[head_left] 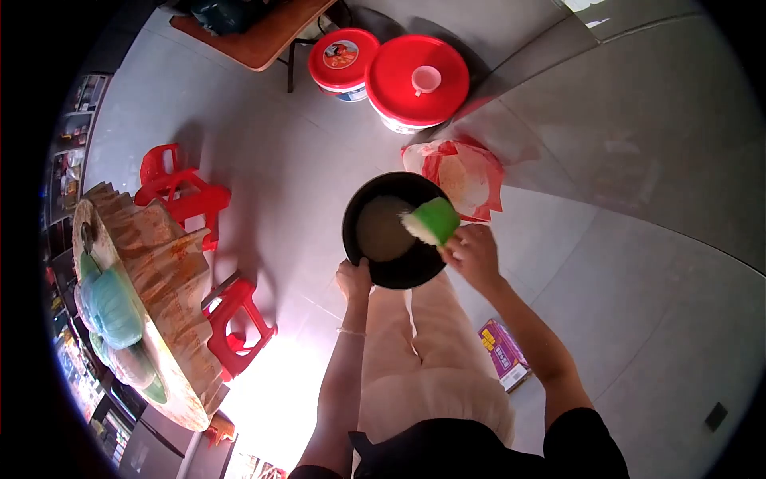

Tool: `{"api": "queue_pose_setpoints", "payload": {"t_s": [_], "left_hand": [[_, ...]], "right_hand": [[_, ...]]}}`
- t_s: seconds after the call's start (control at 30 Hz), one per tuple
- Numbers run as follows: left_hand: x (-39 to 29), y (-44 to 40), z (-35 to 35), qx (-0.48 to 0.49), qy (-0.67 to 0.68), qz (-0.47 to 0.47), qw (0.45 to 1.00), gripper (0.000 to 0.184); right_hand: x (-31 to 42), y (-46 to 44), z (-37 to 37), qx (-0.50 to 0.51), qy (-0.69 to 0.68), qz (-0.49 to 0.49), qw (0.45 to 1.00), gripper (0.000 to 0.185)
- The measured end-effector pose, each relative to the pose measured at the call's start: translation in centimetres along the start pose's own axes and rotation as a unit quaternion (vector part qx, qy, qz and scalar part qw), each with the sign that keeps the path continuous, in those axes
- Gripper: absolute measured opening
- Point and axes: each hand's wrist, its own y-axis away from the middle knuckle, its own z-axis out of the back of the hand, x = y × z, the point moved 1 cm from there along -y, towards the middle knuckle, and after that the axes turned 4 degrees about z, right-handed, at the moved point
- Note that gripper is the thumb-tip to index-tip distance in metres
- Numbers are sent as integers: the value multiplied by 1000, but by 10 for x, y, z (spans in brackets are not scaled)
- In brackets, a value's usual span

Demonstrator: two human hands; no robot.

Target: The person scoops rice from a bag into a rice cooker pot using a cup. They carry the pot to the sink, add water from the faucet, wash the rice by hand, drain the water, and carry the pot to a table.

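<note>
My left hand (353, 279) grips the lower left rim of a round dark pot (415, 271), which is held over my legs. A pale layer of what looks like grain (384, 229) lies on the pot's bottom. In my right hand (472, 254) is a green scoop (437, 219), tilted over the right side of the pot, with white grains at its mouth. Just beyond the pot, an open red and white bag (463, 180) with pale contents stands on the floor.
Two red-lidded buckets (416, 80) (343, 57) stand ahead, a pink cup (426, 78) on the larger. Red stools (187, 195) and a cloth-covered table (171, 367) are at left. A purple box (503, 351) lies right of my legs. A brown table (255, 40) is at the top.
</note>
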Motion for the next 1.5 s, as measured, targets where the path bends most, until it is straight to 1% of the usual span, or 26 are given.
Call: {"api": "queue_pose_setpoints", "payload": {"t_s": [0.07, 0.13, 0.2, 0.3, 0.4, 0.5, 0.53, 0.57, 0.6, 0.67, 0.73, 0.77, 0.87, 0.9, 0.93, 1.0, 1.03, 1.07, 1.1, 1.13, 1.17, 1.23, 1.27, 1.33, 1.4, 1.5], "left_hand": [[8, -1, -1, -11, -25, -14, 1000, 30], [18, -5, -6, -41, -55, -34, 997, 29], [24, -4, -3, 5, -47, -9, 999, 29], [19, 8, 9, 56, -26, 29, 998, 29], [45, 0, -4, 26, -39, 0, 999, 31], [60, -3, -10, 23, -13, 22, 999, 33], [62, -4, -10, 24, -18, 31, 999, 33], [63, -5, -9, 25, -23, 40, 999, 33], [65, -6, -8, 27, -28, 49, 998, 34], [68, -9, -4, 40, -8, 64, 997, 34], [64, -10, 5, 42, -7, 74, 996, 35], [59, -10, 13, 36, -15, 76, 996, 36], [69, -15, 28, -5, -7, 77, 997, 38], [68, -15, 38, -17, -10, 76, 997, 38], [62, -13, 51, -31, -14, 77, 996, 39], [48, -3, 86, 3, 28, 113, 993, 39], [42, 1, 104, 19, 51, 129, 990, 39], [54, -3, 130, 3, 37, 109, 993, 37], [83, 30, 133, 9, 31, 119, 992, 35], [68, 6, 140, -14, 49, 86, 995, 33], [44, 8, 163, -31, 93, 92, 991, 32], [19, 37, 200, -48, 154, 123, 979, 32], [15, 39, 214, -62, 163, 122, 977, 33], [16, 29, 237, -89, 185, 120, 971, 34], [10, 12, 265, -89, 222, 122, 963, 34], [14, -32, 304, -69, 267, 134, 952, 35]], "right_hand": [[15, 6, -27, 46, 73, 106, 991, 14], [31, 10, -45, 98, 98, 174, 975, 10], [40, 16, -56, 152, 128, 242, 950, 15], [39, 13, -64, 175, 157, 202, 951, 13], [33, 7, -65, 122, 139, 143, 972, 10], [31, -3, -50, 72, -16, -25, 997, 14], [29, -5, -45, 56, -65, -85, 993, 15], [24, -4, -44, -39, -109, -146, 983, 17], [15, -4, -38, -42, -127, -210, 969, 17], [-4, -11, -24, -130, -201, -327, 914, 17], [-40, -6, -25, -171, -172, -375, 895, 17], [-61, -1, -29, -152, -139, -379, 902, 14], [-104, 6, -42, -41, 40, -344, 937, 20], [-102, -3, -36, 0, 94, -329, 940, 29], [-96, -12, -28, 1, 108, -284, 953, 29], [-85, -33, -19, -2, 132, -190, 973, 29], [-103, -34, -29, 38, -89, -131, 987, 26], [-87, -22, -31, 65, -186, -136, 971, 22], [-71, -9, -35, 92, -280, -149, 944, 18], [-57, -52, -42, 66, -239, -186, 951, 13], [-30, -85, -37, 76, -283, -177, 939, 11], [19, -115, -26, 131, -378, -161, 902, 11], [40, -133, -26, 168, -430, -148, 875, 12], [78, -177, -32, 325, -313, -153, 879, 16], [143, -246, -16, 244, -391, -152, 874, 22], [151, -296, -69, 264, -394, -131, 870, 15]]}}
